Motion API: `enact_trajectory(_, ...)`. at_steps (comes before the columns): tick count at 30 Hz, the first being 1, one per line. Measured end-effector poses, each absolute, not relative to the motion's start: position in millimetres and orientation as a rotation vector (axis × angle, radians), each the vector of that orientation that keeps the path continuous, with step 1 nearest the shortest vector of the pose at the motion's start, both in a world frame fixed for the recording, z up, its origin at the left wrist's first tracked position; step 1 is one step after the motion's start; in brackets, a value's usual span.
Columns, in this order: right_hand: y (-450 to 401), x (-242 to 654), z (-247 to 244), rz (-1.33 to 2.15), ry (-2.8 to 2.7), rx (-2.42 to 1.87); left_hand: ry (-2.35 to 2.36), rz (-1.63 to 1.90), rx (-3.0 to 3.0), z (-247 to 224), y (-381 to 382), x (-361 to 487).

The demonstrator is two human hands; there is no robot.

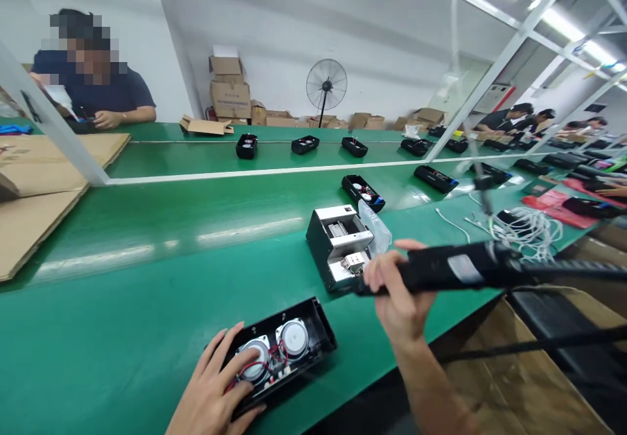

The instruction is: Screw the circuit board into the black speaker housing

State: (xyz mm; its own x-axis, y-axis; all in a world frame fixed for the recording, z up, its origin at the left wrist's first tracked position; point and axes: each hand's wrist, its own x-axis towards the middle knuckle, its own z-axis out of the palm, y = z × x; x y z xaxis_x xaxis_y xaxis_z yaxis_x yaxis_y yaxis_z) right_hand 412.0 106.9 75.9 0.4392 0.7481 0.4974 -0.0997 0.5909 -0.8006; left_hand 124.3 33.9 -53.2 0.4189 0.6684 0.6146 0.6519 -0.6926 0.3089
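My left hand (215, 389) lies flat on the near end of an open black speaker housing (313, 321) on the green table; two round silver speaker drivers (277, 347) and red and black wires show inside. My right hand (396, 291) grips a black electric screwdriver (450, 268), held level, with its tip at a silver-and-black screw feeder box (337, 245). The cable of the tool runs off to the right.
More black housings (363, 193) sit along the green conveyor table (147, 258). Flat cardboard sheets (29, 187) lie at left. A person sits at the far left; others work at far right. White cables (531, 229), a fan (326, 85) and stacked boxes (229, 89) stand beyond.
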Motion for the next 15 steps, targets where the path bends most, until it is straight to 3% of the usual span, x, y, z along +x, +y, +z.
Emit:
enact_trajectory(3, 145, 436, 77, 0.361, -0.966, -0.951, 1.145, 1.071, 2.827, -36, 32, 111)
enact_trajectory(7, 165, 447, 68, 0.397, -1.033, -1.044, 1.032, 1.115, 2.929, -11, 36, 121)
enact_trajectory(12, 142, 445, 70, 0.744, -1.24, -1.105, 1.183, 1.309, 2.768, -12, 33, 163)
enact_trajectory(15, 109, 438, 72, 1.025, -1.238, -0.912, 1.266, 1.273, 2.715, -20, 29, 181)
